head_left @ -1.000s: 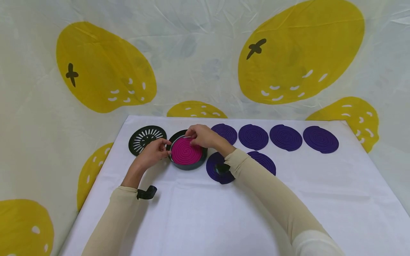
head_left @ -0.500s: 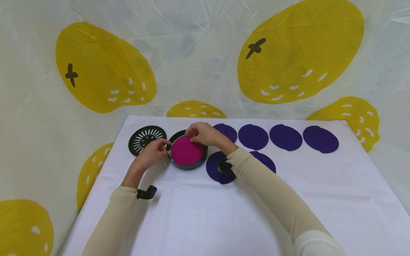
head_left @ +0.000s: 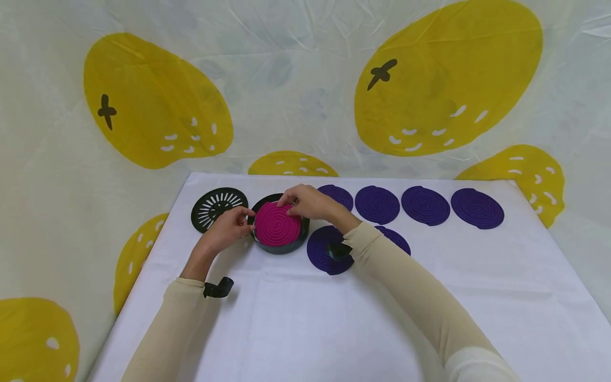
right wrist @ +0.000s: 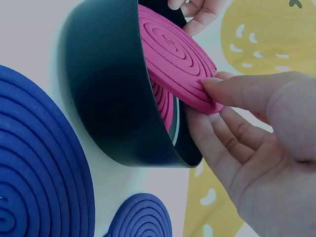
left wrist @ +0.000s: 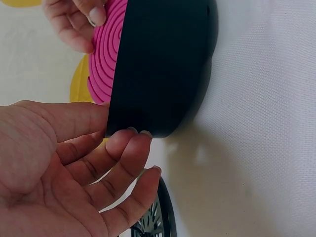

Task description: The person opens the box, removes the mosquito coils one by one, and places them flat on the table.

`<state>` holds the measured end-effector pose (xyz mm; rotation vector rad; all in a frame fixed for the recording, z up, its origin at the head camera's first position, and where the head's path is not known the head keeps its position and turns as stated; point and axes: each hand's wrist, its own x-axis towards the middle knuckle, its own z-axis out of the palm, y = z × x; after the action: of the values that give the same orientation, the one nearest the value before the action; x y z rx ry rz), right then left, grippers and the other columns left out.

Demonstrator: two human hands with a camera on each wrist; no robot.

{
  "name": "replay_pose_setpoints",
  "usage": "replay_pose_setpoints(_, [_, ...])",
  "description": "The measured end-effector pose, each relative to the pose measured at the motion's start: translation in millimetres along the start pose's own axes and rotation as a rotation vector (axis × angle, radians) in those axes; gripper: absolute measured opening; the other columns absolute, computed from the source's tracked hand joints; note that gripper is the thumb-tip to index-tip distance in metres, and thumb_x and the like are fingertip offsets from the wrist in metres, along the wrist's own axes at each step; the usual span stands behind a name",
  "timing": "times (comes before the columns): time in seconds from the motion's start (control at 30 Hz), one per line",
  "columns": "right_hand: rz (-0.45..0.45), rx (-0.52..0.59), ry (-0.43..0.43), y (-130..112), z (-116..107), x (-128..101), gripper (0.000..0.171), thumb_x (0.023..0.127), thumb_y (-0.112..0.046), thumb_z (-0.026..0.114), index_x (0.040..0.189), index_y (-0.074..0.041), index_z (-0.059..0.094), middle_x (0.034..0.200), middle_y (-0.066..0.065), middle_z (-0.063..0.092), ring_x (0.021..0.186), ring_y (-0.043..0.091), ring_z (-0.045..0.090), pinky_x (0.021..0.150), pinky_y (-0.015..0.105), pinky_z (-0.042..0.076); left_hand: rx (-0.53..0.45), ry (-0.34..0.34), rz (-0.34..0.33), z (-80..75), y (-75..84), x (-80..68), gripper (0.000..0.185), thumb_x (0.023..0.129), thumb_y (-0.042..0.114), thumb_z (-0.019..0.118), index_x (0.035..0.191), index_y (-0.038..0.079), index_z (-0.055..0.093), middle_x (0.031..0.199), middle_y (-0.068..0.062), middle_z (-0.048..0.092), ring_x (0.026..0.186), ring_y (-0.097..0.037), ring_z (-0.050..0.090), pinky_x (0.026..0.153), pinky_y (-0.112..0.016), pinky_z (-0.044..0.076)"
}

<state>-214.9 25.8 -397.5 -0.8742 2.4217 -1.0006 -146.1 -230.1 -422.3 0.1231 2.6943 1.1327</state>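
Note:
A pink spiral coil sits tilted in a round black dish on the white cloth. My right hand pinches the coil's far edge between thumb and fingers, and the right wrist view shows that edge of the coil raised above the rim of the dish. My left hand holds the dish's left side. In the left wrist view its thumb and fingertips rest on the black wall.
A slotted black lid lies left of the dish. Several purple spiral coils lie to the right: a row at the back and two nearer, partly under my right forearm. The cloth's left edge is close by.
The pink coil lay flat inside the dish with a pale ring showing round it. Now my right hand has raised its far edge and the coil covers that ring. The left hand stays put.

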Motion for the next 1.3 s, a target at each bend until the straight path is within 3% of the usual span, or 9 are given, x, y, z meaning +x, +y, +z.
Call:
replay_pose_setpoints(0.17, [0.019,0.005,0.012,-0.4,-1.6,-4.1,0.027,0.092,-0.006,0.073,0.118,-0.012,0.075,0.113,0.006,0.069,0.094,0.017,0.062,0.078,0.027,0.053,-0.007,-0.004,-0.006,-0.8,1.2,-1.2,0.037,0.096,0.010,0.067,0.131,0.004,0.059,0.086,-0.008,0.054,0.076,-0.021,0.051,0.065,-0.033,0.043])
replay_pose_setpoints(0.33, [0.056,0.101,0.020,1.4,-1.7,-8.3,0.028,0.092,-0.004,0.073,0.120,-0.010,0.074,0.116,0.009,0.066,0.077,0.015,0.067,0.072,0.029,0.058,-0.010,-0.005,-0.004,-1.7,1.0,-1.9,0.037,0.096,0.009,0.068,0.132,0.003,0.060,0.086,-0.008,0.053,0.076,-0.021,0.050,0.065,-0.033,0.043])
replay_pose_setpoints(0.67, [0.064,0.236,0.070,7.4,-3.2,-19.6,0.031,0.091,0.000,0.072,0.122,-0.004,0.072,0.115,0.011,0.070,0.078,0.018,0.069,0.076,0.035,0.060,-0.023,-0.008,0.017,-2.0,1.1,-1.9,0.037,0.096,0.010,0.069,0.131,0.002,0.060,0.085,-0.007,0.053,0.075,-0.020,0.050,0.064,-0.032,0.043])
replay_pose_setpoints(1.07, [0.066,0.298,0.142,23.4,-9.4,-27.8,0.032,0.091,-0.003,0.073,0.123,-0.005,0.071,0.110,0.012,0.071,0.079,0.017,0.068,0.077,0.038,0.060,-0.007,-0.001,0.044,-1.2,0.4,-2.4,0.037,0.096,0.009,0.068,0.130,0.001,0.060,0.085,-0.007,0.053,0.074,-0.020,0.050,0.063,-0.031,0.043])
replay_pose_setpoints(1.3, [0.078,0.356,0.149,27.3,-9.9,-33.3,0.032,0.091,0.000,0.071,0.124,-0.002,0.070,0.109,0.015,0.070,0.077,0.016,0.069,0.083,0.049,0.058,-0.003,0.010,0.051,1.8,-2.4,-2.6,0.036,0.095,0.009,0.069,0.129,0.001,0.061,0.085,-0.007,0.053,0.074,-0.020,0.050,0.063,-0.031,0.042])
